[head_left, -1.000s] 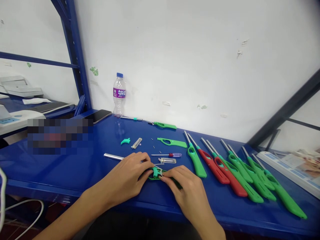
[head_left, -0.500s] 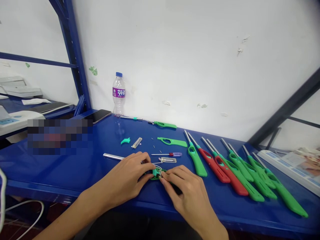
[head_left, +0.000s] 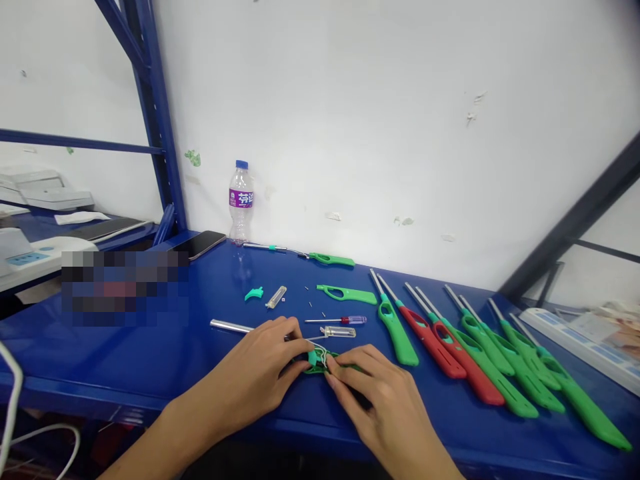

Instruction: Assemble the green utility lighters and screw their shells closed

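Observation:
My left hand (head_left: 270, 363) is closed, thumb and finger pinching a teal trigger (head_left: 313, 359) at an opened green lighter casing (head_left: 314, 371). From the right, my right hand (head_left: 377, 387) is closed on the same casing, its fingertips against a thin white wire (head_left: 324, 355). A metal lighter tube (head_left: 230, 325) extends left from behind my left hand. Both palms hide much of the casing. Just beyond lie a clear fuel tank (head_left: 343, 332) and a screwdriver (head_left: 345, 320) with a red and clear purple handle.
Farther back lie a loose green shell half (head_left: 350, 295), another teal trigger (head_left: 254, 293), a second clear tank (head_left: 277, 297) and a partly opened lighter (head_left: 333, 259). Several green and red lighters (head_left: 435, 343) lie at right. A bottle (head_left: 241, 203) and a phone (head_left: 200, 245) are by the wall.
The view has tilted slightly, so everything sits a little lower. Both hands stay on the casing, with hardly any visible change in their grip.

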Demonstrator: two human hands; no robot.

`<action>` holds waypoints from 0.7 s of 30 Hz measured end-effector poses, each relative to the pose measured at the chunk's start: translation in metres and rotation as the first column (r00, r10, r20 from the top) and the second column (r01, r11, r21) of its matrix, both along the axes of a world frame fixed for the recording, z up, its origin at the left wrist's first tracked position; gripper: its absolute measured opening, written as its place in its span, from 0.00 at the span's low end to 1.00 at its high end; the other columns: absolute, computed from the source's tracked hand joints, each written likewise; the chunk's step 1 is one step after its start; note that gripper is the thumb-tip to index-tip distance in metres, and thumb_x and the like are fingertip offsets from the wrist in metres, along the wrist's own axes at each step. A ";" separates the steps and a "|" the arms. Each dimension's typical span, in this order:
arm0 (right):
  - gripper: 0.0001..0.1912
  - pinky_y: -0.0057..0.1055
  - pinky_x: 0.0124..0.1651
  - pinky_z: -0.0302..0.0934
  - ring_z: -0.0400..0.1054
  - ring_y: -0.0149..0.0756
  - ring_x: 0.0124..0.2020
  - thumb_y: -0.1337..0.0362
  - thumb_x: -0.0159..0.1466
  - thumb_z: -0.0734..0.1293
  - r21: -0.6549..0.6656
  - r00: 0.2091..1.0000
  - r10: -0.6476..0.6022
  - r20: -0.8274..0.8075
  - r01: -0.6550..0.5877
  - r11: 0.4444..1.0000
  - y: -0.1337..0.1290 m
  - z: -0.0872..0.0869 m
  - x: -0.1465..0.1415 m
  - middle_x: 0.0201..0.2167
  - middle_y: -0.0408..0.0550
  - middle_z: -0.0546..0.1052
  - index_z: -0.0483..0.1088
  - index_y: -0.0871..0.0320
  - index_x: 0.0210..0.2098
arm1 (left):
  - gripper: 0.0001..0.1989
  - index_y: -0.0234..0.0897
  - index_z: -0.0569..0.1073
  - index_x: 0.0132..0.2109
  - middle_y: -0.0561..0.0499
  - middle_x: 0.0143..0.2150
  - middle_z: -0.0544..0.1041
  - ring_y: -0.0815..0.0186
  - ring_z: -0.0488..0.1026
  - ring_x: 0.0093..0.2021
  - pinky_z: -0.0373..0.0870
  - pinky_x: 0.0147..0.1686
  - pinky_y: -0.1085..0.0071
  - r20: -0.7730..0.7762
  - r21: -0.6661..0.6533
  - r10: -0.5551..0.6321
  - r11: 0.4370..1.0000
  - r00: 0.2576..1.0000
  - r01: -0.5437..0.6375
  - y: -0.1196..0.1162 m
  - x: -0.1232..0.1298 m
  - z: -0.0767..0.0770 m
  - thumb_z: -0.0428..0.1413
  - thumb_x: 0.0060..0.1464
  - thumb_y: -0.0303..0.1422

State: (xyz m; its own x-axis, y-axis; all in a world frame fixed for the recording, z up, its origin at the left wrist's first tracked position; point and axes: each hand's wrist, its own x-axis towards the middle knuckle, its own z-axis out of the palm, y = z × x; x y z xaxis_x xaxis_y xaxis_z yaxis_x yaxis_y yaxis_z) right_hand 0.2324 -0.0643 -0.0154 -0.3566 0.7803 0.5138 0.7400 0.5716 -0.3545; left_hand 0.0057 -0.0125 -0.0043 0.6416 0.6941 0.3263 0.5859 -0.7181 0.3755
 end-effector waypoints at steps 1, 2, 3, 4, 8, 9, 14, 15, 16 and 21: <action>0.13 0.35 0.42 0.72 0.76 0.41 0.41 0.66 0.75 0.63 0.002 1.000 0.001 -0.009 -0.001 1.000 0.000 -0.002 0.000 0.40 0.48 0.82 0.81 0.52 0.43 | 0.08 0.43 0.77 0.49 0.50 0.46 0.73 0.59 0.72 0.45 0.68 0.46 0.61 -0.001 -0.003 0.002 1.000 1.000 -0.002 0.000 0.000 0.000 0.54 0.69 0.27; 0.12 0.35 0.42 0.72 0.76 0.41 0.41 0.66 0.75 0.64 0.005 1.000 -0.001 -0.022 0.001 1.000 0.001 -0.003 0.001 0.40 0.48 0.82 0.81 0.52 0.43 | 0.08 0.43 0.77 0.50 0.50 0.46 0.73 0.59 0.72 0.45 0.68 0.46 0.61 -0.005 -0.004 0.004 1.000 1.000 -0.004 0.000 0.000 0.000 0.54 0.69 0.27; 0.12 0.35 0.43 0.72 0.76 0.42 0.42 0.66 0.74 0.64 0.004 0.999 -0.006 -0.038 0.007 1.000 0.002 -0.005 0.001 0.40 0.47 0.82 0.81 0.52 0.43 | 0.08 0.43 0.77 0.50 0.50 0.46 0.73 0.59 0.72 0.45 0.68 0.46 0.60 -0.009 -0.003 0.007 1.000 1.000 -0.007 0.001 0.001 0.000 0.55 0.69 0.27; 0.10 0.36 0.44 0.72 0.76 0.42 0.43 0.66 0.74 0.65 0.000 0.998 -0.014 -0.053 0.014 1.000 0.003 -0.007 0.002 0.41 0.47 0.83 0.81 0.51 0.44 | 0.08 0.43 0.76 0.50 0.50 0.47 0.73 0.58 0.72 0.46 0.68 0.46 0.60 -0.011 -0.003 0.011 1.000 1.000 -0.011 0.001 0.001 0.000 0.55 0.69 0.28; 0.08 0.37 0.48 0.70 0.75 0.43 0.45 0.65 0.73 0.67 -0.037 0.996 -0.045 -0.075 0.042 0.998 0.007 -0.014 0.003 0.43 0.44 0.82 0.78 0.49 0.46 | 0.07 0.41 0.77 0.48 0.49 0.47 0.73 0.58 0.72 0.46 0.69 0.47 0.59 -0.021 0.001 0.007 1.000 1.000 -0.007 0.000 0.000 0.001 0.54 0.69 0.29; 0.08 0.37 0.47 0.70 0.75 0.43 0.45 0.65 0.74 0.66 -0.042 0.996 -0.052 -0.076 0.049 0.998 0.008 -0.014 0.003 0.43 0.43 0.82 0.78 0.49 0.46 | 0.07 0.41 0.77 0.48 0.49 0.47 0.73 0.58 0.72 0.46 0.69 0.47 0.59 -0.028 0.003 0.005 1.000 1.000 -0.005 0.000 0.000 0.001 0.54 0.69 0.29; 0.10 0.38 0.42 0.67 0.73 0.43 0.40 0.65 0.76 0.63 -0.043 0.995 -0.099 -0.016 0.098 0.994 0.010 -0.010 -0.004 0.38 0.43 0.80 0.74 0.51 0.38 | 0.08 0.40 0.76 0.48 0.48 0.48 0.73 0.56 0.72 0.47 0.70 0.48 0.56 -0.044 0.026 -0.002 1.000 0.999 0.003 -0.002 0.001 0.002 0.53 0.70 0.28; 0.11 0.38 0.41 0.66 0.73 0.43 0.39 0.65 0.76 0.62 -0.041 0.994 -0.107 0.005 0.107 0.993 0.010 -0.009 -0.006 0.38 0.44 0.80 0.73 0.52 0.37 | 0.07 0.39 0.76 0.47 0.48 0.48 0.73 0.56 0.72 0.48 0.70 0.49 0.56 -0.050 0.026 -0.001 1.000 0.999 0.003 -0.002 0.001 0.003 0.53 0.70 0.28; 0.11 0.38 0.41 0.65 0.72 0.43 0.38 0.65 0.76 0.61 -0.035 0.993 -0.114 0.019 0.115 0.993 0.009 -0.009 -0.008 0.37 0.44 0.79 0.72 0.52 0.37 | 0.07 0.39 0.76 0.47 0.47 0.48 0.73 0.55 0.72 0.48 0.71 0.49 0.55 -0.057 0.021 0.000 1.000 0.998 0.002 -0.002 0.002 0.003 0.53 0.70 0.27; 0.12 0.37 0.41 0.65 0.72 0.41 0.35 0.65 0.77 0.59 0.064 0.991 -0.137 -0.005 0.137 0.989 0.007 -0.013 -0.017 0.35 0.45 0.77 0.71 0.53 0.38 | 0.09 0.36 0.74 0.51 0.44 0.49 0.73 0.52 0.73 0.49 0.72 0.50 0.51 -0.118 0.041 -0.001 0.999 0.993 0.006 0.000 0.002 0.006 0.50 0.71 0.27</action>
